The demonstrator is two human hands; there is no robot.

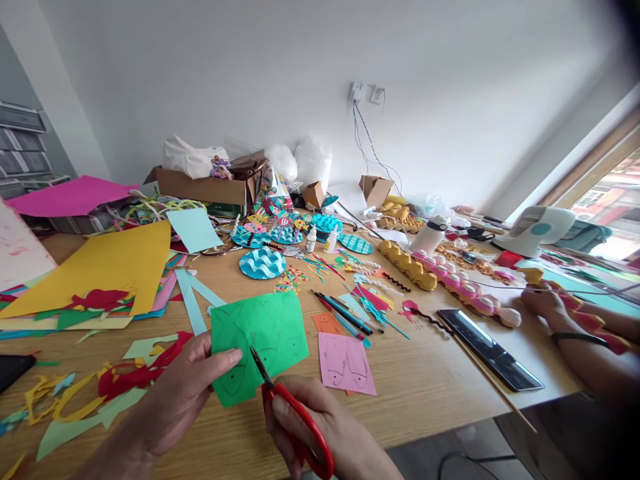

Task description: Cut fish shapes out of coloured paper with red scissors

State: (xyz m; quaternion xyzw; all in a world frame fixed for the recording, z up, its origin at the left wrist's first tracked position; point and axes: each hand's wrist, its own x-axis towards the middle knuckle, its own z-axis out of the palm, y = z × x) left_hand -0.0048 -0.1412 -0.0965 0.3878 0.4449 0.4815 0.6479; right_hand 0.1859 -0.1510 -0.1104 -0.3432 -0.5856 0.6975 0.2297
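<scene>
A sheet of green paper point(280, 327) with fish outlines drawn on it is pinched in my left hand point(193, 373), thumb on top near its left side. My right hand point(320, 420) grips red-handled scissors point(313, 427), their dark blades lying over the lower middle of the sheet. Whether the blades are fully closed is hard to make out. Just right of the sheet lies a pink paper point(347, 363) with two fish drawn on it, partly over an orange paper point(327, 324). Several pencils and pens point(350, 313) lie behind these.
Coloured paper scraps point(135, 367) cover the table's left side below a large yellow sheet point(100, 267). Blue wavy-patterned discs point(262, 263), glue bottles point(311, 239) and egg-carton strips point(407, 265) stand farther back. At right are a phone point(487, 347), a thin stick point(495, 380) and another person's hands point(545, 303).
</scene>
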